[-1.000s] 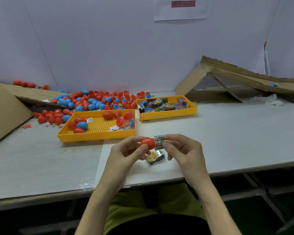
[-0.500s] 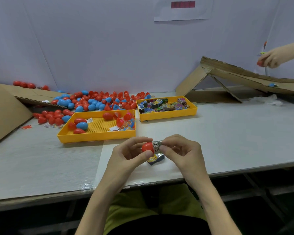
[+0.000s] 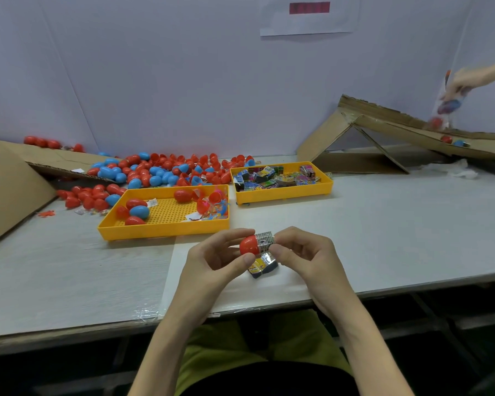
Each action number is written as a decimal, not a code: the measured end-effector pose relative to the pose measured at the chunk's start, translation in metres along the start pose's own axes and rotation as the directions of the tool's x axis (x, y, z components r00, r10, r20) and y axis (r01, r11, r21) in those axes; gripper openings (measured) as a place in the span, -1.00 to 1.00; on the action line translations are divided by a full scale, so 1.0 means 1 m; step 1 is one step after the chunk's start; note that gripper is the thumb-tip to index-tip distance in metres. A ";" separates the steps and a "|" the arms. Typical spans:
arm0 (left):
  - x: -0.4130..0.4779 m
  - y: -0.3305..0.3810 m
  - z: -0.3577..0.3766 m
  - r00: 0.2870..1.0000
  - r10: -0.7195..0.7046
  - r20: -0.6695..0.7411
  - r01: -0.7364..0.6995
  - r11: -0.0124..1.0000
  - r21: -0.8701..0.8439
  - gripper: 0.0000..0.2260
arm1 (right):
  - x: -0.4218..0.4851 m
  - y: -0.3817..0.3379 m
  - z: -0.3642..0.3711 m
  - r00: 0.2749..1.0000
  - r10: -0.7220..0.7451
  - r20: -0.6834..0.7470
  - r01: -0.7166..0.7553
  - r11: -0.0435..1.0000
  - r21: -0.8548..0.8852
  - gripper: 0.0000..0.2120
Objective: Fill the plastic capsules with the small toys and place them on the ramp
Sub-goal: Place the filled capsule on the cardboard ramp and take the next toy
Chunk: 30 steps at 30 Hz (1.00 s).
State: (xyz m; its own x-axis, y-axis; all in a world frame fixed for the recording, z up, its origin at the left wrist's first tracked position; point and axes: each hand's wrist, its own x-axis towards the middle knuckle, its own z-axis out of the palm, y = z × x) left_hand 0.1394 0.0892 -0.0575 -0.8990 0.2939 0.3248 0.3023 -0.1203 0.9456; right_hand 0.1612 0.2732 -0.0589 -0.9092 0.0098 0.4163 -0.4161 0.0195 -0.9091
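Far left of the red plastic capsule half, a heap of glossy red and blue egg-shaped capsules lies on the grey counter. Closer, left of and beyond the half, stands a perforated yellow plastic tray with a few more capsules and loose scraps.

The left hand grips the half, fingers curled over its top and thumb beneath. The smooth dome is turned left toward the palm and the open mouth faces right. Out of that mouth sticks a small foil-wrapped toy packet, crinkled, printed and boxy, its long axis roughly level and in line with the half's. The right hand, just right of the half, pinches the packet's free end.

The coming push likely runs right to left along that axis, with the right hand driving and the left bracing. The fit looks snug, and soft foil may buckle rather than slide.

Under the half, a second shiny packet lies on the counter. Beyond and right of the half, a second yellow tray holds many such packets. Far right of the half, a brown corrugated cardboard ramp slopes down rightward with a couple of capsules on it. Another person's hand, blurred, hovers above it.
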 end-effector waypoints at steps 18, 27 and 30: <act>-0.001 0.000 0.001 1.000 -0.005 -0.006 0.005 0.999 0.032 -0.74 | 0.002 0.003 -0.004 0.998 0.045 0.042 -0.047 0.998 0.044 -0.91; 0.000 -0.001 0.001 1.000 -0.012 0.001 0.011 0.998 0.068 -0.69 | 0.002 0.005 -0.005 0.997 0.047 0.062 -0.051 0.997 0.055 -0.88; 0.000 -0.002 0.001 1.000 -0.010 -0.009 0.011 0.997 0.078 -0.72 | 0.003 0.006 -0.006 0.996 0.056 0.067 -0.060 0.996 0.071 -0.89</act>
State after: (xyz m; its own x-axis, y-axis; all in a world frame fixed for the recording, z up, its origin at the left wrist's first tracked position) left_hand 0.1393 0.0902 -0.0590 -0.9046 0.2869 0.3152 0.3166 -0.0428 0.9476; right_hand 0.1564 0.2794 -0.0627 -0.9300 -0.0558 0.3633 -0.3606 -0.0520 -0.9313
